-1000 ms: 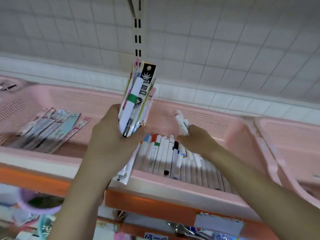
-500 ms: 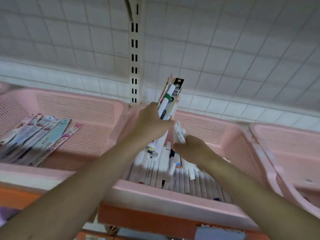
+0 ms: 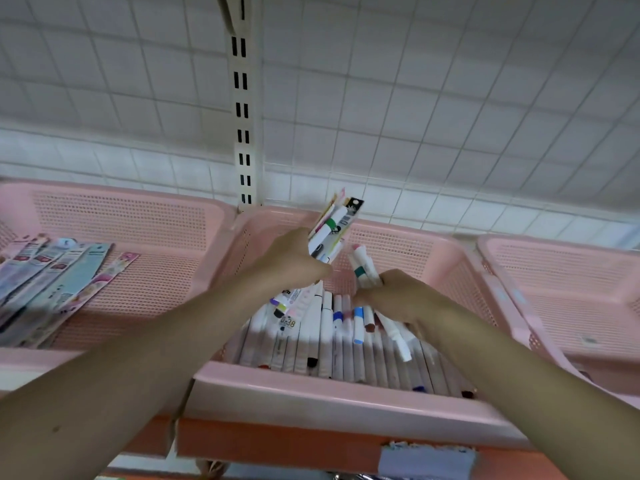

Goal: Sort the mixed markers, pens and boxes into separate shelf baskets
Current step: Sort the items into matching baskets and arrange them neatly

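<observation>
My left hand (image 3: 287, 261) grips an upright bundle of pens and packaged pens (image 3: 332, 228) above the middle pink basket (image 3: 332, 386). Just to its right, my right hand (image 3: 398, 296) holds a few white markers (image 3: 362, 268) with coloured bands, their tips pointing up. Beneath both hands, several white markers (image 3: 332, 344) lie side by side in rows on that basket's floor. The two hands are a small gap apart.
A pink basket (image 3: 138, 209) on the left holds several flat pen packs (image 3: 52, 285). Another pink basket (image 3: 568, 271) stands at the right. A white grid back panel and a slotted upright (image 3: 242, 109) rise behind. An orange shelf edge (image 3: 311, 445) runs below.
Both hands have reached farther in over the middle basket. The left hand's bundle moved right and away from me; the right hand's markers rose closer to it.
</observation>
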Demonstrator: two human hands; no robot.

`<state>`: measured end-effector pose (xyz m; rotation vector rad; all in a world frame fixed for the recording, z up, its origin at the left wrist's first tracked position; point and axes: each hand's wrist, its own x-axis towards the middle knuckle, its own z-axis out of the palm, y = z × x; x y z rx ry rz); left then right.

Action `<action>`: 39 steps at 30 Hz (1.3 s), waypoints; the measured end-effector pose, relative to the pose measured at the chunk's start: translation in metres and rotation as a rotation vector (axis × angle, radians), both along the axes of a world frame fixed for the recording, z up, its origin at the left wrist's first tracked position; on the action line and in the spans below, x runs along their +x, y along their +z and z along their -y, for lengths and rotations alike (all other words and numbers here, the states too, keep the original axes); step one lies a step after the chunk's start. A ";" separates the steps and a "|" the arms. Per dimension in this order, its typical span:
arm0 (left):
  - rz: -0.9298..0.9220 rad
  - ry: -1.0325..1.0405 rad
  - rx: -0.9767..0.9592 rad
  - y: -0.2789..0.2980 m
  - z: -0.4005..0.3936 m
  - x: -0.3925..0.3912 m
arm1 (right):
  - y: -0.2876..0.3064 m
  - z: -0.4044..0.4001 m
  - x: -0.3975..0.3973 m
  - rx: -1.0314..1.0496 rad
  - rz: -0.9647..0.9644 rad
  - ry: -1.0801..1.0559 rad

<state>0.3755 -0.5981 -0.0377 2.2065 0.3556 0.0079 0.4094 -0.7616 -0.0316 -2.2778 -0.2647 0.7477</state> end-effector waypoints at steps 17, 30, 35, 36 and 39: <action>-0.158 -0.167 0.183 0.002 0.005 -0.005 | -0.006 0.000 -0.019 -0.199 0.005 0.192; 0.132 0.067 0.043 0.019 -0.009 -0.022 | -0.009 0.008 -0.008 -0.190 0.176 0.110; 0.072 -0.030 0.171 0.015 0.000 -0.015 | -0.015 0.012 -0.011 -0.251 0.185 0.152; 0.034 -0.060 0.149 0.015 0.002 -0.011 | -0.016 0.012 -0.011 -0.267 0.198 0.164; -0.061 -0.170 0.116 0.012 0.009 0.001 | -0.015 0.016 -0.010 -0.293 0.123 0.220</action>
